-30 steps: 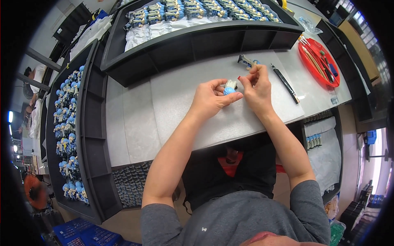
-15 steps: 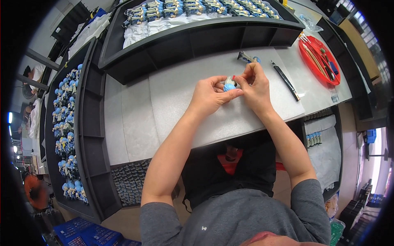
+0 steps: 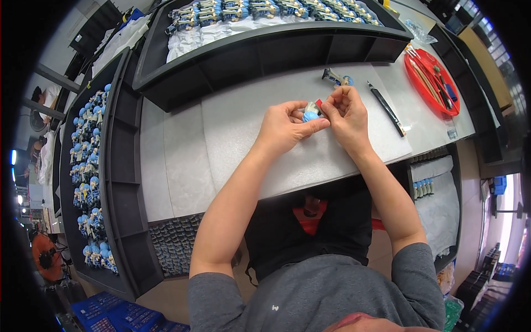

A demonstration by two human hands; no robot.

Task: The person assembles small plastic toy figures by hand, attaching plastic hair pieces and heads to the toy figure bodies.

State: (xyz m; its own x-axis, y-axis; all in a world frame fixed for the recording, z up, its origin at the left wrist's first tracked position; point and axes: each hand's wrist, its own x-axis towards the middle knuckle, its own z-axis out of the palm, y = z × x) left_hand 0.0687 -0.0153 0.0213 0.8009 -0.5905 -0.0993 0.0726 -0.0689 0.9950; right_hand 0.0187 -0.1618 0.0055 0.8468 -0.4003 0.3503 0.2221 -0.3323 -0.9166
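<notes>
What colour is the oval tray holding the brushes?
Bright red: the oval tray with the brushes shows best in the head view, at upper right.

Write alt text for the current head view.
A small blue-and-cream figurine sits in the left hand's grip, while the right hand's grip holds a small red piece beside it. On the pale worktable lie another blue figurine, a slim black tool and a red oval tray of brushes; black plastic trays of figurines stand beyond and to the left.
</notes>
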